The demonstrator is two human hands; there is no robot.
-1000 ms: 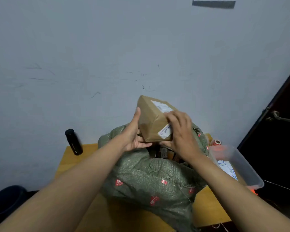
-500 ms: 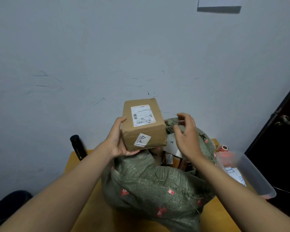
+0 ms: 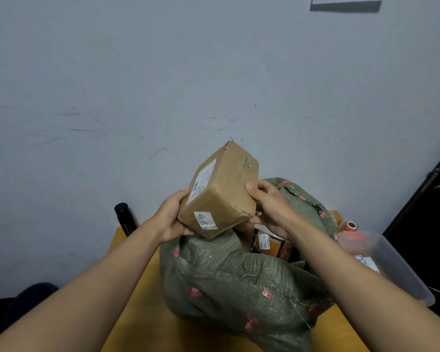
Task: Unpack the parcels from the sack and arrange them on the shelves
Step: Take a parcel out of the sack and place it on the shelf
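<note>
Both my forearms reach forward and up from the bottom corners, bare, converging toward the middle. My left hand [image 3: 172, 217] is cupped, palm turned inward to the right, thumb up along the near left edge of the box [image 3: 220, 189] and fingers curled out of sight beneath it. My right hand [image 3: 269, 208] grips the box's right side, thumb pressed on the upper face, fingers wrapped under the lower corner. Both wrists bend slightly inward.

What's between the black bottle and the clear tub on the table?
In the head view, the green sack sits between the bottle and the tub, with both hands holding a box above it.
</note>
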